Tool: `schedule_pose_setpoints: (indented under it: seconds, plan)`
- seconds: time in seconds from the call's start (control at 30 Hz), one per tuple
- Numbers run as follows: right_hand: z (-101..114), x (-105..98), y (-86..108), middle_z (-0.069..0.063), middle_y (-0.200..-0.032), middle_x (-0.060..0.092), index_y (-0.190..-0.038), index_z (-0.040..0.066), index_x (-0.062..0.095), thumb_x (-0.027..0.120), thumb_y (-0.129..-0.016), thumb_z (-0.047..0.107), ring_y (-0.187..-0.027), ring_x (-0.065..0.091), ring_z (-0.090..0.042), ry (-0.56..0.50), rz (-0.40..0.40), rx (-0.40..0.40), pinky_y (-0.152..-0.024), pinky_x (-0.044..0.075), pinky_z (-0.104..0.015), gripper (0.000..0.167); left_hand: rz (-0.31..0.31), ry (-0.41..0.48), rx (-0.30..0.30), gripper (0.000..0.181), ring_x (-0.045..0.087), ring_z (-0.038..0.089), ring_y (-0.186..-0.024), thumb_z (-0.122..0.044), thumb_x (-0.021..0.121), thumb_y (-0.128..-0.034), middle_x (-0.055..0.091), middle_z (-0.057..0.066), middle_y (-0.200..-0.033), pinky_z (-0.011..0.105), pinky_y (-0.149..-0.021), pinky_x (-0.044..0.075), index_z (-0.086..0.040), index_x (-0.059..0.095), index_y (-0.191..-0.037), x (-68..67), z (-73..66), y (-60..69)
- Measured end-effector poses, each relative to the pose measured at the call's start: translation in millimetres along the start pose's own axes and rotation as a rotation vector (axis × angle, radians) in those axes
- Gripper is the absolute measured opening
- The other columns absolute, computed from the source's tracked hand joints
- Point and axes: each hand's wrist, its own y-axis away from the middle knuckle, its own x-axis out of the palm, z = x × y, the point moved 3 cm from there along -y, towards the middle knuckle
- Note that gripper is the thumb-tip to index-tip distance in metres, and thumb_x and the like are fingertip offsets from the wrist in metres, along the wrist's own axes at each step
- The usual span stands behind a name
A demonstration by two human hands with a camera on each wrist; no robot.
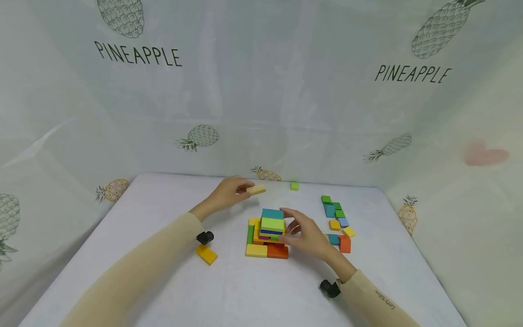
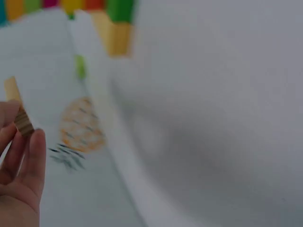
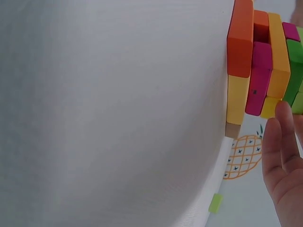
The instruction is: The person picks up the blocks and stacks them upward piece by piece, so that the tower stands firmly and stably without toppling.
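My left hand [image 1: 229, 193] pinches a plain wooden block [image 1: 256, 189] above the far part of the table, away from the stack. In the left wrist view the striped end grain of this wooden block [image 2: 24, 122] shows between thumb and fingers. A tiered stack of coloured blocks [image 1: 272, 224] stands mid-table, with a teal and a lime block on top. My right hand [image 1: 306, 236] is at the stack's right side, thumb and forefinger spread along it. In the right wrist view its fingers [image 3: 272, 146] are nearly straight beside the blocks; whether they touch cannot be told.
A loose orange-yellow block [image 1: 206, 254] lies left of the stack. Several small green, teal, blue, yellow and orange blocks [image 1: 335, 213] lie to the right. One lime block [image 1: 294, 185] sits near the back edge, before a hanging pineapple-print cloth [image 1: 261, 91].
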Motion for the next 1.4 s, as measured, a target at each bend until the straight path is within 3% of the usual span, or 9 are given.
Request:
schedule_pose_setpoints:
  seconds: [0.13,0.23,0.43,0.63,0.9,1.1,1.23,1.4]
  plan:
    - [-0.2,-2.0,1.1,-0.004,-0.142,0.062,-0.161,0.024,0.045,0.089,-0.089,0.028,-0.101,0.066,-0.015,0.000,-0.004,0.014,-0.090,0.061,-0.030,0.084,0.040,0.087,0.132,0.036,0.067,0.010,-0.103,-0.020,0.076,-0.1014,0.069,-0.002,-0.117,0.031,-0.095,0.061,-0.014,0.071,-0.136,-6.0,-41.7,6.9]
    - [0.3,-2.8,1.0,-0.004,-0.142,0.062,-0.161,0.023,0.045,0.090,-0.089,0.027,-0.101,0.067,-0.016,-0.008,0.000,0.014,-0.091,0.061,-0.032,0.085,0.068,0.101,0.199,0.034,0.068,0.010,-0.103,-0.020,0.076,-0.1013,0.069,-0.003,-0.117,0.034,-0.094,0.061,-0.015,0.073,-0.134,-5.3,-64.7,14.4]
    - [0.4,-2.3,0.0,-0.001,-0.142,0.061,-0.159,0.024,0.046,0.089,-0.089,0.025,-0.101,0.067,-0.015,-0.018,0.012,-0.001,-0.092,0.060,-0.030,0.082,0.131,0.035,0.224,0.029,0.068,0.010,-0.103,-0.022,0.075,-0.1015,0.069,-0.007,-0.117,0.037,-0.091,0.061,-0.019,0.075,-0.131,6.0,-81.7,23.2]
    - [1.3,-1.2,-1.0,-0.004,-0.142,0.061,-0.159,0.022,0.046,0.089,-0.090,0.027,-0.101,0.067,-0.018,-0.022,0.013,-0.032,-0.092,0.061,-0.034,0.082,0.152,0.040,0.172,0.030,0.068,0.013,-0.104,-0.021,0.077,-0.1000,0.069,-0.007,-0.116,0.046,-0.094,0.061,-0.019,0.076,-0.130,11.0,-80.0,25.1]
    - [2.6,-2.4,-0.6,-0.005,-0.143,0.061,-0.159,0.021,0.046,0.089,-0.089,0.028,-0.102,0.067,-0.016,-0.014,0.006,-0.014,-0.092,0.061,-0.034,0.083,0.151,0.021,0.172,0.030,0.068,0.015,-0.105,-0.022,0.076,-0.1007,0.070,-0.004,-0.118,0.046,-0.093,0.061,-0.018,0.075,-0.131,10.1,-81.9,23.8]
    - [3.0,-2.0,0.3,-0.005,-0.142,0.062,-0.160,0.021,0.046,0.089,-0.089,0.026,-0.101,0.066,-0.016,-0.017,0.006,-0.019,-0.091,0.062,-0.036,0.083,0.160,0.031,0.144,0.041,0.069,0.020,-0.113,-0.029,0.075,-0.1016,0.070,-0.002,-0.127,0.043,-0.098,0.060,-0.017,0.069,-0.141,3.1,-77.0,25.8]
    - [3.6,-2.3,0.4,-0.004,-0.143,0.061,-0.160,0.021,0.045,0.090,-0.089,0.026,-0.102,0.066,-0.016,-0.012,0.004,-0.014,-0.092,0.062,-0.035,0.084,0.125,0.022,0.102,0.042,0.067,0.018,-0.117,-0.034,0.073,-0.1026,0.069,-0.006,-0.132,0.038,-0.101,0.058,-0.021,0.067,-0.143,-17.8,-60.1,36.2]
    - [4.0,-2.7,0.8,-0.005,-0.144,0.061,-0.159,0.019,0.046,0.090,-0.089,0.026,-0.102,0.067,-0.017,-0.007,0.002,-0.014,-0.091,0.061,-0.034,0.083,0.120,-0.027,0.030,0.035,0.067,0.019,-0.116,-0.032,0.076,-0.1012,0.071,-0.011,-0.128,0.044,-0.100,0.058,-0.026,0.072,-0.135,-52.4,-16.4,65.2]
